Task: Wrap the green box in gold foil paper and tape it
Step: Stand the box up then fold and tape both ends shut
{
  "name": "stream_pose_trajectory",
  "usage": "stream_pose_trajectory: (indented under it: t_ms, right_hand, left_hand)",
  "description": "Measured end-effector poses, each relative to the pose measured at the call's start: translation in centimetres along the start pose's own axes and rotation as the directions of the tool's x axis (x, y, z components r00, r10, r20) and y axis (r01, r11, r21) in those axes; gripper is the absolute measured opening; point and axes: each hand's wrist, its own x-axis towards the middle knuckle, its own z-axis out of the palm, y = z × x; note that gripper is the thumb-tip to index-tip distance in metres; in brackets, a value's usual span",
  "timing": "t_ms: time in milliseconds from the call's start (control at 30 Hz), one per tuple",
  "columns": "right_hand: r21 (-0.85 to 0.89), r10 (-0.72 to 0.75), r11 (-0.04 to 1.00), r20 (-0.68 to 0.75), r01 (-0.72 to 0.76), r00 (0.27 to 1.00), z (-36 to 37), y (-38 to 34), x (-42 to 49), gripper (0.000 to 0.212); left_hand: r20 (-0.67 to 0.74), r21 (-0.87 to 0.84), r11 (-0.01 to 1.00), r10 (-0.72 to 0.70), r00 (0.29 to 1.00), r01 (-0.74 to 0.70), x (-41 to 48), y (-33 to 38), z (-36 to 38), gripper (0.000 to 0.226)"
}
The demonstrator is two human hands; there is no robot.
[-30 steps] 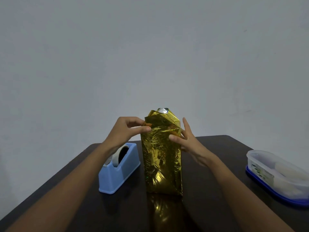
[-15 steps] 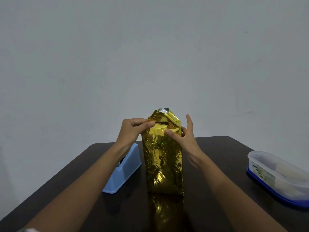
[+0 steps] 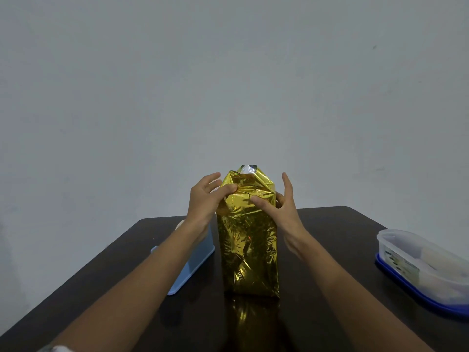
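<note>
The box stands upright on the dark table, fully covered by gold foil paper; no green shows. At its top the foil is folded to a peak, with a bit of silver underside showing. My left hand is at the upper left corner; its thumb presses the fold on the front while the fingers spread out straight. My right hand holds the upper right edge, thumb on the front face, lower fingers curled round the side, forefinger pointing up.
A light blue tape dispenser sits just left of the box, partly hidden by my left forearm. A clear plastic container on a blue lid stands at the table's right edge. A plain wall is behind.
My left hand has gone from pinching the top fold to pressing it with the thumb, fingers spread. My right thumb slid a little further across the front. The box stayed in place.
</note>
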Motion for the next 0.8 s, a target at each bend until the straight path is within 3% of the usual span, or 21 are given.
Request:
stream_pose_trajectory:
  t_ms: [100, 200, 267, 533, 800]
  right_hand:
    - [-0.037, -0.021, 0.999, -0.034, 0.02, 0.999, 0.1, -0.5, -0.2, 0.086]
    - [-0.097, -0.162, 0.984, -0.15, 0.148, 0.975, 0.2, -0.8, 0.2, 0.045]
    - [-0.092, -0.217, 0.975, -0.187, 0.202, 0.958, 0.1, -0.8, 0.5, 0.03]
    - [0.035, -0.21, 0.974, -0.21, 0.222, 0.955, 0.9, -1.2, 0.1, 0.009]
    - [0.033, -0.191, 0.978, -0.234, 0.204, 0.953, 1.7, -1.6, -0.3, 0.015]
  left_hand:
    - [-0.023, 0.008, 0.999, 0.043, 0.999, -0.043, -0.1, 0.0, 0.1, 0.05]
    - [-0.061, 0.033, 0.996, 0.08, 0.995, -0.078, -0.2, -0.4, -0.1, 0.046]
    - [-0.092, 0.027, 0.993, 0.114, 0.989, -0.112, -0.5, -0.6, -0.2, 0.041]
    - [-0.058, -0.094, 0.966, 0.238, 0.97, -0.242, -1.3, -0.6, -0.4, 0.003]
    - [-0.022, -0.155, 0.959, 0.235, 0.972, -0.235, -1.5, -0.6, -0.5, 0.015]
